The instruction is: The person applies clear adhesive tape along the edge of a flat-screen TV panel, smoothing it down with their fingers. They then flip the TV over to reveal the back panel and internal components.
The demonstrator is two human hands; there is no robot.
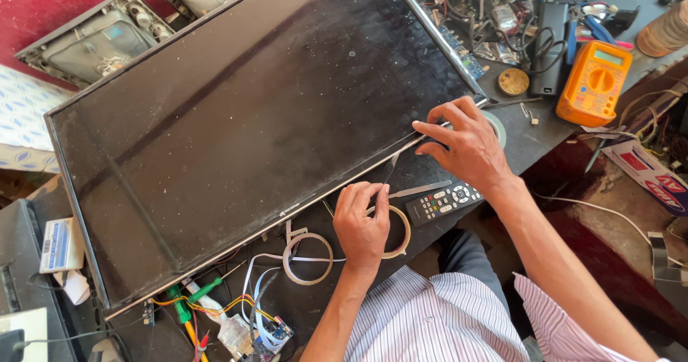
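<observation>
A large flat TV panel lies screen-up across the workbench. My right hand rests with spread fingers on its near edge by the right corner, pressing on the bezel. My left hand sits just below that edge, its fingers curled on a beige tape roll lying on the bench. Between the hands lie thin metal tweezers and a black remote control.
A white tape ring and green screwdrivers with loose wires lie at the front left. An orange multimeter, cables and circuit boards crowd the back right. Old tube housings sit at the back left.
</observation>
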